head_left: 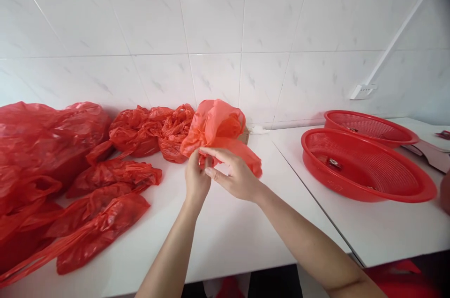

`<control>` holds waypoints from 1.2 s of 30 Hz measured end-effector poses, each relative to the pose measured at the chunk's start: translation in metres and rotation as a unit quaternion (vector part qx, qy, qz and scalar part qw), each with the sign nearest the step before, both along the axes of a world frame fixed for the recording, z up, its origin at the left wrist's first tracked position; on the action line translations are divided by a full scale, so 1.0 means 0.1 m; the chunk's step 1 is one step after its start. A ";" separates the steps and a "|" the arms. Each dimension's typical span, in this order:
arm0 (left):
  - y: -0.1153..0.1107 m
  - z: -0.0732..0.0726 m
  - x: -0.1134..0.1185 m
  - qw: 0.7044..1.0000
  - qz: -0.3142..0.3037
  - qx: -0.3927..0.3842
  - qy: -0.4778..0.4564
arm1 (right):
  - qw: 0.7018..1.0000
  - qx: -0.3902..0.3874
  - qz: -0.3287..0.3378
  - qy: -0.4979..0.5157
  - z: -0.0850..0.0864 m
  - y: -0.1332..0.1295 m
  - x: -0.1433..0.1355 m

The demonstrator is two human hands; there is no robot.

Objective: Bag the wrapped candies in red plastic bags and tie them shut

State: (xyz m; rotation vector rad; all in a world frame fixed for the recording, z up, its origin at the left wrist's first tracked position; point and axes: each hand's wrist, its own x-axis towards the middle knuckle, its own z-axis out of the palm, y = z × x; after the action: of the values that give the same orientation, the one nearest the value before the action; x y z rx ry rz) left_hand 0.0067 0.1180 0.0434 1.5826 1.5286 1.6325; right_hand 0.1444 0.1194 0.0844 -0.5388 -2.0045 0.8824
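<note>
While raised above the white surface (225,237), a thin, translucent red plastic bag (216,129) billows crumpled, its lower edge pinched closed in the grip of left hand (197,181) and right hand (237,176).

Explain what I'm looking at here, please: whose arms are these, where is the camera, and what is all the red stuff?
There is no machine here: these are a person's two bare arms, seen from a camera worn on their head, looking forward and down. The left hand and right hand meet over a white table and together pinch a light red plastic bag, lifted off the surface. To the left lie more red plastic bags, some crumpled, some stretched out, with a bigger heap at the edge. To the right, on a second white surface, sit two shallow red mesh baskets, one partly behind the other. A white tiled wall runs behind.
</note>
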 end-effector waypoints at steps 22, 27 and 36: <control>0.04 -0.78 -0.04 0.897 0.089 -0.111 0.418 | 0.826 0.181 -0.502 -0.182 -1.46 -0.32 1.53; 0.31 -0.84 0.10 0.883 0.009 -0.198 0.425 | 0.749 0.046 -0.603 -0.272 -1.84 -0.46 1.73; 1.14 0.31 0.06 0.921 0.061 -0.109 0.369 | 0.872 -0.042 -0.461 -0.157 -1.97 -0.46 1.83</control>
State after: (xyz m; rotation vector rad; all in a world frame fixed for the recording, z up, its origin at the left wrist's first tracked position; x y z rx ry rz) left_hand 0.0126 0.2316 0.0739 2.1292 2.1105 0.8795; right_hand 0.3272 0.0732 -0.1130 -1.5970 -1.6510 0.2788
